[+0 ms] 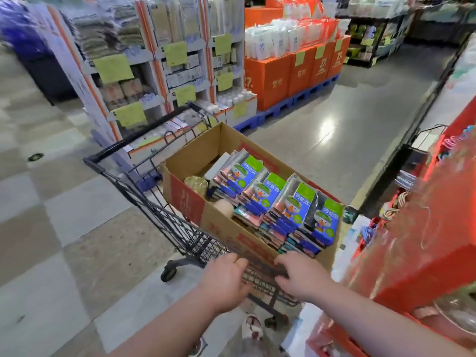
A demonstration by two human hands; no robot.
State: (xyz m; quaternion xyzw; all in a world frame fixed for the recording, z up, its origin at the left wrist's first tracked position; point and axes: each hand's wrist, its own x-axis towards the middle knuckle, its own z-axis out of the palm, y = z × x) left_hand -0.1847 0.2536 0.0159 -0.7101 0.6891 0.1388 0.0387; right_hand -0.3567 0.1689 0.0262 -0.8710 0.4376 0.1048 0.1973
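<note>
Cart (164, 222) stands in a store aisle with its nose pointing up-left, and its right side is just beside the red display (425, 240). The left hand (226, 276) and right hand (301, 274) both grip the handle bar (260, 267) at the near end, fingers curled over it, near each other. A cardboard box (224, 228) sits in the basket, packed with rows of blue-green packets (280, 202); other small goods lie at its left side, too blurred to name. Step in hand, as I judge it: pushing and steering the loaded cart, with nothing being picked or placed. The next move likely calls for a two-handed push toward the open grey floor (347, 112). It should ease away from the red display and stay right of the white shelf unit (154, 73). The load looks heavy, so turns should be slow.
</note>
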